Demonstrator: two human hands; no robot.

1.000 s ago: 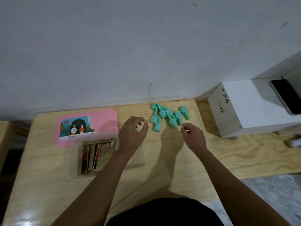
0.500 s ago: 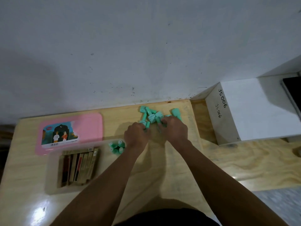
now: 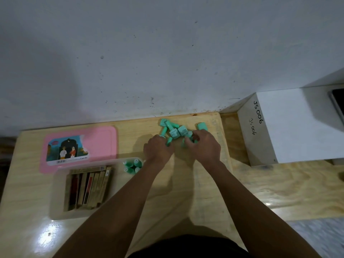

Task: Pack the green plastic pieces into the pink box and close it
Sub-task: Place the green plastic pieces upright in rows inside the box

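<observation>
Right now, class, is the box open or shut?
Open: the pink lid lies flat beside the clear tray, which shows green pieces inside.

Both hands (image 3: 181, 146) seemingly gripping green pieces (image 3: 174, 131)

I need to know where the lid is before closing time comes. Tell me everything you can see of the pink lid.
The pink lid lies flat on the wooden table, near the wall at the table's left end. It looks like smooth plastic, rectangular with rounded corners. A picture label with two small figures and a barcode strip covers its left part. Its near edge meets or slightly overlaps the clear tray holding the card boxes. Neither hand touches it.
</observation>
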